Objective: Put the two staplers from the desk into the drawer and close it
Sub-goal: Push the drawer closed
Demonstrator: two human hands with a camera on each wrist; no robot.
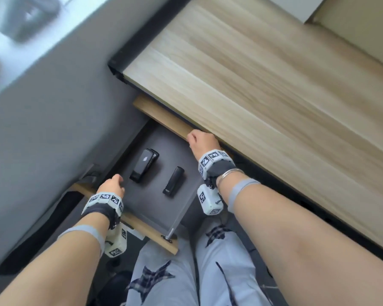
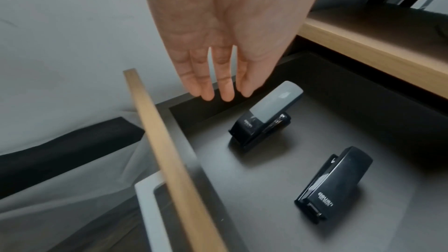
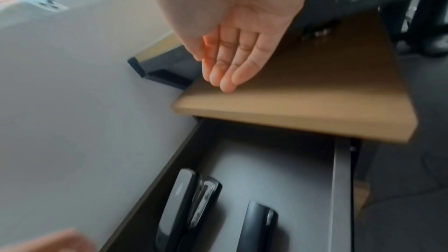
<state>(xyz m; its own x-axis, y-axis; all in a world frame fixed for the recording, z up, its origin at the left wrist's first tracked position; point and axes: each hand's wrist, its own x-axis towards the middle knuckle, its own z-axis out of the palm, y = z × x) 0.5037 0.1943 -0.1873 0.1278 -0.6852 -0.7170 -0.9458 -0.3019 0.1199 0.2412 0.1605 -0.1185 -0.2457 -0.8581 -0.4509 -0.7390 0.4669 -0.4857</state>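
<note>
The drawer stands pulled out below the wooden desk. Two black staplers lie side by side on its dark floor: a larger stapler on the left and a slimmer stapler on the right. My left hand hovers over the drawer's left front corner, fingers straight, holding nothing. My right hand is at the wooden panel above the drawer's back, fingers straight, tips at its surface.
A grey wall runs close along the drawer's left side. The drawer's wooden front is right above my knees. A metal slide rail runs along the drawer's right side. The desk edge overhangs the drawer's back.
</note>
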